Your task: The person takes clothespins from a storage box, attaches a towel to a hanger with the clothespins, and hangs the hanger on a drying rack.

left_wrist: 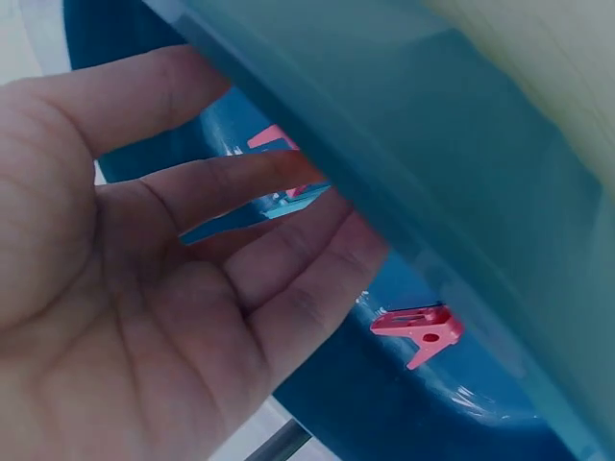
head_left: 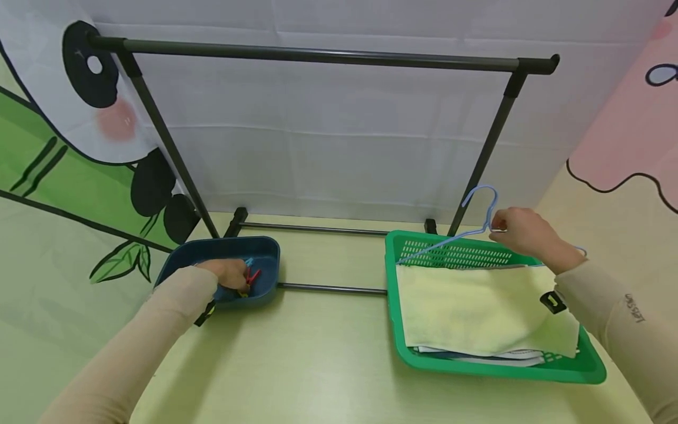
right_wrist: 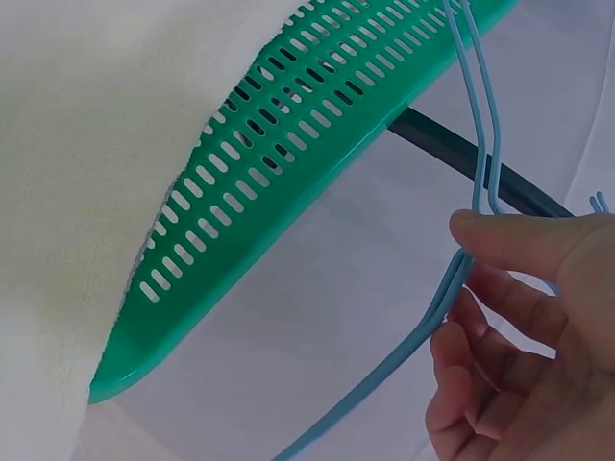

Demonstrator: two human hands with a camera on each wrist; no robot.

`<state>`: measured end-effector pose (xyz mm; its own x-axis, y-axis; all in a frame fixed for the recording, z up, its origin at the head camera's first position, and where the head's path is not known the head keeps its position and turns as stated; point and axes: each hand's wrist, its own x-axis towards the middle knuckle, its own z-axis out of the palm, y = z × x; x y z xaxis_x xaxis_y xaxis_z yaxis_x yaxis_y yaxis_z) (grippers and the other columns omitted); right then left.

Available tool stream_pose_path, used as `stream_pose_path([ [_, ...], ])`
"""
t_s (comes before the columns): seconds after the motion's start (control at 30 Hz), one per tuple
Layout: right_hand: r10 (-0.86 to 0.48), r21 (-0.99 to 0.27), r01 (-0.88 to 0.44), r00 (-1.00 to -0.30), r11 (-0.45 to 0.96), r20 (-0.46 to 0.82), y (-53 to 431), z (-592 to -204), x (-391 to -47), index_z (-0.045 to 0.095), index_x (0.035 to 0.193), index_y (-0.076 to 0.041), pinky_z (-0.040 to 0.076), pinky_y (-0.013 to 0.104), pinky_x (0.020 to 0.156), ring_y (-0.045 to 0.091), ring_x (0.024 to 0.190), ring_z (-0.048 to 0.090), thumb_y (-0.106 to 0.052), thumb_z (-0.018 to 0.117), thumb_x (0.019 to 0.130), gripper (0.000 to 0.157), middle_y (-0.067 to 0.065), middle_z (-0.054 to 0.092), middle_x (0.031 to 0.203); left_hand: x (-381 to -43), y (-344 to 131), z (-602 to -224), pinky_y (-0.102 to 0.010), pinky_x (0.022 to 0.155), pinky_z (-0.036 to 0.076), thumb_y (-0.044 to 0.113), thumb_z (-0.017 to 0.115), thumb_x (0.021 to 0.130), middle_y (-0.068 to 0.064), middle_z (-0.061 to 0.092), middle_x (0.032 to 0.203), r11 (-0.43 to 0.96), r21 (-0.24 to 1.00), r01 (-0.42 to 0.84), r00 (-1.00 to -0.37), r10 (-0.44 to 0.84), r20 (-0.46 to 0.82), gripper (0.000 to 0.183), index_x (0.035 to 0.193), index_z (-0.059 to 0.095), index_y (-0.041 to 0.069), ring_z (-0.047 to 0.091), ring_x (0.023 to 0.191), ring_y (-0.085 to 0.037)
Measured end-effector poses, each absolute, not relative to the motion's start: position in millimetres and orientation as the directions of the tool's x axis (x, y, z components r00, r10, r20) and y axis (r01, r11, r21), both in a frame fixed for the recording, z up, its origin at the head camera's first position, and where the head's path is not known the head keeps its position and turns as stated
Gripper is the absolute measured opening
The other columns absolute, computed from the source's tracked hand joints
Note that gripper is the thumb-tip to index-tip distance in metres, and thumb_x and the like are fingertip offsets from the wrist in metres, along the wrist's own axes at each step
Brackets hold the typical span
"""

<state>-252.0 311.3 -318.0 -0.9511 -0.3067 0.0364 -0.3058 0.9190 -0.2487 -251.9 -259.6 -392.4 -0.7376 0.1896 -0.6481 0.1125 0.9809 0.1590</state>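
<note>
My right hand (head_left: 521,232) pinches a light blue clothes hanger (head_left: 489,215) between thumb and fingers, just below its hook. The hanger is up over the back of the green basket (head_left: 394,312); one arm slopes down to the yellow towel (head_left: 477,306) lying there. In the right wrist view, the doubled hanger (right_wrist: 485,144) runs past the thumb tip. My left hand (head_left: 228,274) reaches down into a dark blue basin (head_left: 270,250) among clothespins. A red clothespin (left_wrist: 423,331) lies apart from its loosely bent, spread fingers. The basin's rim hides the fingertips in the left wrist view.
A dark clothes rack stands behind, its top bar (head_left: 318,55) spanning both containers and its lower rails (head_left: 333,289) running between them. Other folded cloths (head_left: 487,356) lie under the towel in the basket. A printed cloth backdrop (head_left: 339,171) hangs behind the rack.
</note>
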Motion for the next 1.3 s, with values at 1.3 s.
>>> stream_pose_path([
  [1.3,-0.303,-0.206,-0.303,-0.952,0.930,0.033,311.0,-319.9,-256.0,0.064,0.092,0.001,0.049,0.050,0.071,0.029,0.078,0.059,-0.015,0.066,0.087,0.018,0.012,0.063,0.086,-257.8,-260.0,-395.6,-0.038,0.071,0.052,0.001,0.075,0.075,-0.008,0.061,0.084,0.980,0.188,0.058,-0.817,0.155,-0.556,0.023,0.096,0.066,0.000,0.056,0.074,-0.022],
])
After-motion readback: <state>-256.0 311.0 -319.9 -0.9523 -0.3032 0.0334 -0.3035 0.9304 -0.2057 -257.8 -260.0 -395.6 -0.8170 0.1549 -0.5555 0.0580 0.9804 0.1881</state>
